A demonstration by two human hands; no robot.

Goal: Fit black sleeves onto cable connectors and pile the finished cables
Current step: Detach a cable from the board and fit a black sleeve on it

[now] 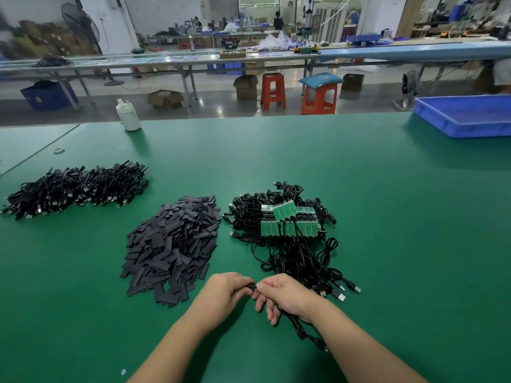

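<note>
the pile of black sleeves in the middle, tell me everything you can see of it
The pile of black sleeves is a loose heap of flat, matte black rectangular strips, rubbery or plastic by their look, lying criss-crossed on the green table. It sits between two cable piles, touching neither. The hands work just in front of its near right edge, not touching it.

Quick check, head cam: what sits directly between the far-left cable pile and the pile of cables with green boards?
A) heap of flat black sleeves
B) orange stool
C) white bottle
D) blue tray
A: the heap of flat black sleeves lies in the middle, with the far-left cable pile on one side and the cables with green boards on the other.
</note>
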